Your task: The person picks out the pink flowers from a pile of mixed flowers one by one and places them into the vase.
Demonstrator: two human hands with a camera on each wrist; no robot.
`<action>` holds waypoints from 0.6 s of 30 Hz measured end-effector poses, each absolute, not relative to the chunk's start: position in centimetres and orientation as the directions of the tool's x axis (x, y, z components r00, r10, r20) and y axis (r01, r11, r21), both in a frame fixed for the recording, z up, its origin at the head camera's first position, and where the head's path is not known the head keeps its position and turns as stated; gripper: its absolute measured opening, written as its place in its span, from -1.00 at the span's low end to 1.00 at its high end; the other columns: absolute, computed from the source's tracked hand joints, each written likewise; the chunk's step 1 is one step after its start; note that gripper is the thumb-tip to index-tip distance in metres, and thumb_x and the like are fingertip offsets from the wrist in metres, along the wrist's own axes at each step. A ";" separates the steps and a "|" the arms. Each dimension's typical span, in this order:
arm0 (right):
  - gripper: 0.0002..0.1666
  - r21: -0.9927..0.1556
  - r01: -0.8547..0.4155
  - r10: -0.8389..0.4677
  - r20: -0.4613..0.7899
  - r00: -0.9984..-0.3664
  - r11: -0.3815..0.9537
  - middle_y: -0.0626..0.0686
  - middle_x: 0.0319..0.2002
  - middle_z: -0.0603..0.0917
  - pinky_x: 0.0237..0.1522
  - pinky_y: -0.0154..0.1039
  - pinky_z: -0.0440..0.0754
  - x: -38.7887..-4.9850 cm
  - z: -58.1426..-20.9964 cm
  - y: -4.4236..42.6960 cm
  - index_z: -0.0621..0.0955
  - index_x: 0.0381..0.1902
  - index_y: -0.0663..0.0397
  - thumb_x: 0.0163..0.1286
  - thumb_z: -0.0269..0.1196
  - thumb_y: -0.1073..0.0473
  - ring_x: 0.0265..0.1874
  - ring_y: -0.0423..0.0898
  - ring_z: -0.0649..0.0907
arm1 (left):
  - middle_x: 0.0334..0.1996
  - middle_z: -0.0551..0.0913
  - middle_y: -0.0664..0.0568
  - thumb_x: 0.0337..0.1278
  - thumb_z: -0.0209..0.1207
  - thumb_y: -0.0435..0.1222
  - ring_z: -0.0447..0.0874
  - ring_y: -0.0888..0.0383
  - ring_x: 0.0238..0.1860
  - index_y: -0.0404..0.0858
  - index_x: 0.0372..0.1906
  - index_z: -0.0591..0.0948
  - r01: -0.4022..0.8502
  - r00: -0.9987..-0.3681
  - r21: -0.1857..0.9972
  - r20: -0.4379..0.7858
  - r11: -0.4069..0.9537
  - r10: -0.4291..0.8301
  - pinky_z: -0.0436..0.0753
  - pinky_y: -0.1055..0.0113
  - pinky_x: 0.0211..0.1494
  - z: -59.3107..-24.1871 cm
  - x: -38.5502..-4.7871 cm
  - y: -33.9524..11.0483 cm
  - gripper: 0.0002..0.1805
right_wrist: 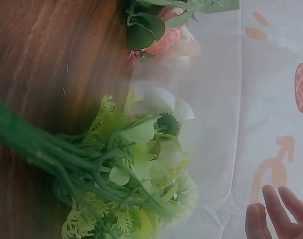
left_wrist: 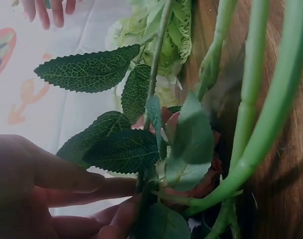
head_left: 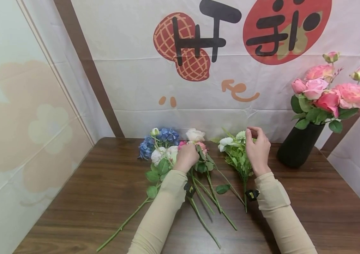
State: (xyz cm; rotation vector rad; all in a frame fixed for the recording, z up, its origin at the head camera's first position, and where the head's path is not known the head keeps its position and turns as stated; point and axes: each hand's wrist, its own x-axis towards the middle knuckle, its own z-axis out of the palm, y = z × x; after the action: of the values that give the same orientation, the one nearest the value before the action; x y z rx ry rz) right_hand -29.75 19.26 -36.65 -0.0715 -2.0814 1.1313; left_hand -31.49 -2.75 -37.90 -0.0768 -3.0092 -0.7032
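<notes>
My left hand [head_left: 186,157] is among the flowers at the middle of the table. In the left wrist view its thumb and fingers pinch a thin flower stem [left_wrist: 160,50] with dark serrated leaves [left_wrist: 89,69]; I cannot tell which bloom tops it. Close by are a white rose [head_left: 195,134], a coral-pink flower [head_left: 202,148] and white blooms [head_left: 158,155]. My right hand [head_left: 258,148], fingers loosely bent and holding nothing, is raised beside a green-and-white bunch [head_left: 237,158]. That bunch [right_wrist: 141,164] lies on the table, apart from the fingers [right_wrist: 273,209] in the right wrist view.
Blue hydrangeas [head_left: 168,135] lie at the back left. Several green stems [head_left: 203,220] spread toward the front of the wooden table [head_left: 81,208], one long stem [head_left: 121,227] to the left. A black vase [head_left: 299,146] of pink flowers [head_left: 327,90] stands back right, before a printed cloth [head_left: 129,84].
</notes>
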 end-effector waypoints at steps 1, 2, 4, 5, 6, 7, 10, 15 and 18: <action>-0.64 -0.741 -0.288 0.377 0.587 -0.716 0.607 0.22 -0.14 0.70 0.09 0.07 0.39 -29.8 -36.7 19.3 0.59 0.00 0.16 0.43 0.09 0.05 -0.10 0.15 0.62 | -0.26 0.69 -0.23 0.08 0.06 -0.39 0.68 -0.10 -0.30 -0.36 -0.38 0.63 0.060 -0.997 0.445 0.073 0.894 0.031 0.62 0.09 -0.45 -37.9 -31.5 -2.8 -0.84; -0.64 -0.741 -0.291 0.374 0.587 -0.718 0.605 0.22 -0.14 0.70 0.08 0.07 0.40 -29.8 -36.6 19.2 0.59 0.00 0.16 0.43 0.09 0.05 -0.10 0.15 0.62 | -0.26 0.69 -0.23 0.08 0.08 -0.38 0.68 -0.10 -0.29 -0.36 -0.39 0.63 0.059 -0.996 0.449 0.087 0.892 0.022 0.62 0.09 -0.42 -38.0 -31.5 -2.8 -0.85; -0.63 -0.741 -0.296 0.367 0.587 -0.721 0.603 0.23 -0.14 0.70 0.06 0.07 0.42 -29.7 -36.6 19.1 0.59 0.00 0.16 0.43 0.09 0.04 -0.11 0.15 0.63 | -0.27 0.70 -0.22 0.06 0.10 -0.36 0.68 -0.12 -0.27 -0.34 -0.42 0.63 0.051 -0.993 0.464 0.118 0.884 -0.004 0.63 0.07 -0.36 -38.0 -31.6 -2.8 -0.87; -0.63 -0.741 -0.298 0.364 0.587 -0.723 0.602 0.23 -0.14 0.70 0.04 0.07 0.43 -29.6 -36.5 19.1 0.60 0.00 0.16 0.43 0.09 0.03 -0.11 0.15 0.63 | -0.27 0.70 -0.21 0.06 0.11 -0.35 0.68 -0.12 -0.26 -0.33 -0.45 0.62 0.046 -0.991 0.474 0.132 0.879 -0.019 0.63 0.06 -0.33 -38.0 -31.6 -2.8 -0.87; -0.63 -0.741 -0.298 0.362 0.586 -0.725 0.602 0.23 -0.14 0.70 0.02 0.07 0.44 -29.6 -36.5 19.0 0.60 0.00 0.16 0.43 0.09 0.03 -0.11 0.15 0.63 | -0.28 0.70 -0.20 0.05 0.12 -0.35 0.68 -0.12 -0.25 -0.31 -0.48 0.61 0.040 -0.989 0.483 0.145 0.875 -0.035 0.63 0.06 -0.30 -38.0 -31.6 -2.9 -0.87; -0.63 -0.742 -0.297 0.363 0.584 -0.726 0.601 0.22 -0.14 0.70 0.01 0.06 0.45 -29.5 -36.4 19.0 0.60 0.00 0.15 0.43 0.09 0.03 -0.11 0.15 0.63 | -0.28 0.71 -0.19 0.04 0.13 -0.35 0.68 -0.12 -0.24 -0.30 -0.52 0.61 0.035 -0.987 0.490 0.156 0.871 -0.048 0.63 0.05 -0.27 -38.0 -31.6 -2.9 -0.87; -0.63 -0.749 -0.283 0.368 0.572 -0.733 0.599 0.20 -0.13 0.70 -0.08 0.04 0.49 -29.3 -36.3 18.8 0.60 0.01 0.10 0.43 0.08 0.00 -0.11 0.13 0.63 | -0.33 0.71 -0.13 0.04 0.15 -0.33 0.68 -0.12 -0.27 -0.23 -0.60 0.60 0.026 -0.980 0.518 0.183 0.855 -0.081 0.62 0.05 -0.29 -37.9 -31.6 -2.9 -0.83; -0.63 -0.763 -0.288 0.364 0.557 -0.747 0.578 0.19 -0.12 0.70 -0.11 0.02 0.50 -29.1 -36.0 18.4 0.59 0.03 0.08 0.43 0.08 -0.01 -0.09 0.11 0.62 | -0.43 0.70 -0.03 0.05 0.19 -0.29 0.68 -0.11 -0.33 -0.09 -0.57 0.65 0.054 -0.959 0.564 0.258 0.824 -0.113 0.61 0.06 -0.34 -37.7 -31.4 -2.9 -0.85; -0.63 -0.768 -0.292 0.358 0.552 -0.753 0.570 0.19 -0.13 0.70 -0.12 -0.03 0.52 -29.1 -35.8 18.0 0.59 0.02 0.08 0.43 0.08 -0.01 -0.09 0.09 0.63 | -0.44 0.70 0.01 0.04 0.19 -0.33 0.68 -0.08 -0.32 -0.07 -0.52 0.66 0.086 -0.945 0.594 0.304 0.800 -0.124 0.61 0.08 -0.32 -37.5 -31.4 -2.9 -0.87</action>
State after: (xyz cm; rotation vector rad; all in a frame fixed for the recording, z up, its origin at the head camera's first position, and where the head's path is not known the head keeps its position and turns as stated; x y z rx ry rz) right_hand -29.11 17.96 -35.84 -0.0524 -2.1073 1.1993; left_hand -31.35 -2.94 -37.53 0.0296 -2.6594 -0.8998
